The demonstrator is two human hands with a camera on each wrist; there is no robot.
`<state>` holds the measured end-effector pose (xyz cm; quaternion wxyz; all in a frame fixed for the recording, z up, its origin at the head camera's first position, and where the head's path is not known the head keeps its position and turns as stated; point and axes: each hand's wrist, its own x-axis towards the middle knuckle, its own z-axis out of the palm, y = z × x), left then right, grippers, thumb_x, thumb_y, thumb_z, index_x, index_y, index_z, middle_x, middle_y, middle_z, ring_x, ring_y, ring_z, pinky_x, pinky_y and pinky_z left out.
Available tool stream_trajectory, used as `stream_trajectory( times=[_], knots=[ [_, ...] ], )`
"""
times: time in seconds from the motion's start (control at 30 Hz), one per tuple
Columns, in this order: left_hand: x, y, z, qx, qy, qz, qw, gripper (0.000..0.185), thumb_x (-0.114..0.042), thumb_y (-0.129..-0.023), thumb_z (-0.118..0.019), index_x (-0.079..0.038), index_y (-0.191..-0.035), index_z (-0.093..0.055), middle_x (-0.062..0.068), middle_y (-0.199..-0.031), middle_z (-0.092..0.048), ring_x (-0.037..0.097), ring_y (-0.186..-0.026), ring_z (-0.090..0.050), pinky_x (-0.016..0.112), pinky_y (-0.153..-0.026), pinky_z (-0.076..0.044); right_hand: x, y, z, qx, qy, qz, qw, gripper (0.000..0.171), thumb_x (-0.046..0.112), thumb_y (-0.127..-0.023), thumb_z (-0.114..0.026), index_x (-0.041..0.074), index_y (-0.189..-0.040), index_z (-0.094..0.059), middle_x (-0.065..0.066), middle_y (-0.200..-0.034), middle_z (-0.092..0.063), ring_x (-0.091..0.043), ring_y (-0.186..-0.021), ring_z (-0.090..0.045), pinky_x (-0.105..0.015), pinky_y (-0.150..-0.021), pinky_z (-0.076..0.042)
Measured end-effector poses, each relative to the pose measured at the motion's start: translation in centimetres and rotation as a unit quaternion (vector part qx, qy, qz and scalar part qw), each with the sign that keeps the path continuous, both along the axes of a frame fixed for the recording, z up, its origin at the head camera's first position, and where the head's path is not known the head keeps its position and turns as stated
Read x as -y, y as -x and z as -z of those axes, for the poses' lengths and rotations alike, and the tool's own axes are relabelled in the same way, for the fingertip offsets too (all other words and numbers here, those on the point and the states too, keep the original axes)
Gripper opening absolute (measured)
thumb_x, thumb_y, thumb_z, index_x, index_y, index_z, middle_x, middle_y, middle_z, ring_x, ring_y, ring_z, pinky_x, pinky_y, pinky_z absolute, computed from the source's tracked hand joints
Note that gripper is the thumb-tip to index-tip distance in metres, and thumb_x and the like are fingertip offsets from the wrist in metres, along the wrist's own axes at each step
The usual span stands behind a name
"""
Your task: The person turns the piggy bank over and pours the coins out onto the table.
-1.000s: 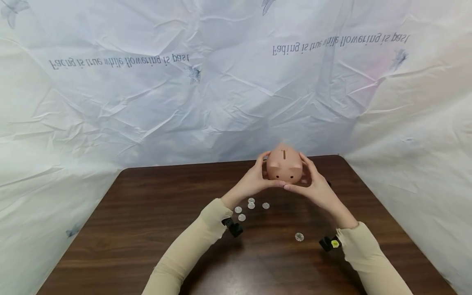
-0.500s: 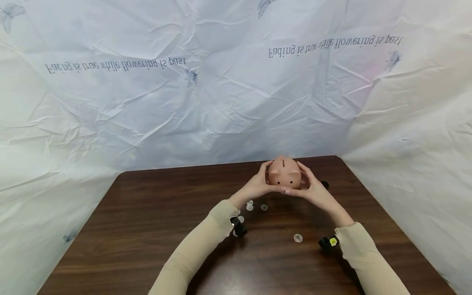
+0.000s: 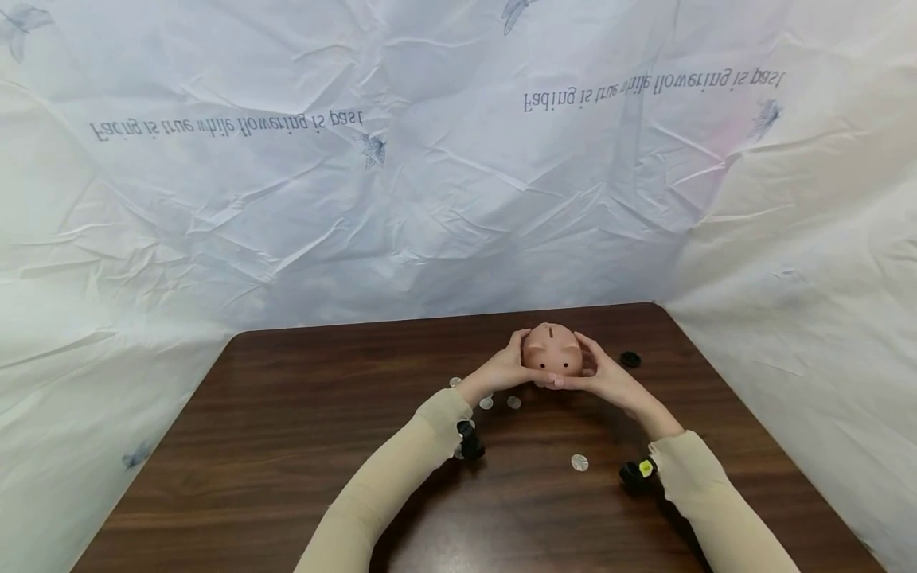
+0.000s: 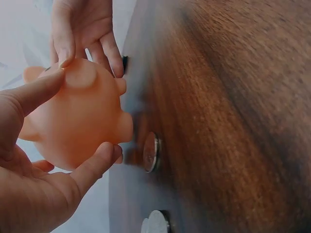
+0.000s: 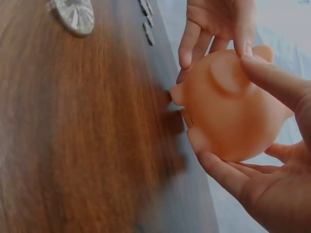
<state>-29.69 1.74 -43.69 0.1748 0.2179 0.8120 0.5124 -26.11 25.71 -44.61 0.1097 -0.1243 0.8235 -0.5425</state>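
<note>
Both hands grip a pink piggy bank (image 3: 552, 350), which faces me upright near the far side of the table, its coin slot showing on top. My left hand (image 3: 507, 368) curls round its left side, my right hand (image 3: 605, 380) round its right. In front of its snout the thumbs meet. The left wrist view shows the piggy bank's feet (image 4: 125, 127) close over the tabletop, with a coin (image 4: 151, 151) lying nearby. From the right wrist view, the body (image 5: 228, 116) sits between thumbs and fingers of both hands.
Several silver coins (image 3: 514, 403) lie on the dark wooden table (image 3: 322, 430), some partly hidden by my left forearm. One coin (image 3: 579, 462) lies nearer me. A small round black piece (image 3: 630, 360) is right of my right hand. A white printed cloth (image 3: 444, 199) hangs behind.
Both hands have lowered the piggy bank toward the tabletop. The round black piece, mostly hidden earlier behind the right hand, now shows fully. My left forearm has shifted right, uncovering one coin and covering others.
</note>
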Motion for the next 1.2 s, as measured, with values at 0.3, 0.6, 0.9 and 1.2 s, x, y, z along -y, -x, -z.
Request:
stream_trajectory(
  times=[0.3, 0.6, 0.9, 1.2],
  knots=[
    [-0.8, 0.1, 0.0, -0.01, 0.027, -0.001, 0.9996, 0.107, -0.041, -0.089, -0.078, -0.015, -0.164, -0.006, 0.015, -0.16, -0.032, 0.026, -0.139, -0.045, 0.044, -0.109, -0.043, -0.6, 0.5, 0.2, 0.025, 0.012, -0.012, 1.0, 0.111, 0.029, -0.093, -0.077, 0.013, -0.162, 0.009, -0.03, -0.161, -0.016, -0.047, -0.139, -0.038, -0.06, -0.107, -0.04],
    [-1.6, 0.5, -0.4, -0.02, 0.051, -0.001, 0.9985, 0.107, -0.046, -0.089, -0.076, -0.017, -0.164, -0.005, 0.008, -0.164, -0.027, 0.024, -0.143, -0.039, 0.044, -0.113, -0.04, -1.9, 1.1, 0.6, 0.019, 0.011, -0.009, 1.0, 0.107, 0.03, -0.095, -0.074, 0.014, -0.163, 0.007, -0.03, -0.161, -0.016, -0.047, -0.143, -0.03, -0.063, -0.109, -0.036],
    [-2.7, 0.6, -0.3, -0.053, 0.088, -0.001, 0.9947, 0.108, -0.053, -0.09, -0.072, -0.018, -0.164, -0.002, 0.009, -0.161, -0.034, 0.021, -0.137, -0.047, 0.04, -0.11, -0.043, -3.0, 1.6, 0.4, 0.023, 0.015, -0.013, 1.0, 0.104, 0.029, -0.098, -0.069, 0.014, -0.162, 0.011, -0.032, -0.162, -0.005, -0.048, -0.144, -0.026, -0.057, -0.109, -0.041],
    [-4.3, 0.4, -0.4, -0.071, 0.104, 0.002, 0.9921, 0.108, -0.054, -0.092, -0.069, -0.013, -0.163, 0.001, 0.012, -0.158, -0.038, 0.02, -0.132, -0.053, 0.035, -0.104, -0.047, -4.2, 2.2, 0.3, 0.044, 0.04, -0.03, 0.998, 0.095, 0.021, -0.103, -0.06, 0.012, -0.161, 0.014, -0.035, -0.161, 0.0, -0.05, -0.142, -0.029, -0.049, -0.106, -0.047]
  ],
)
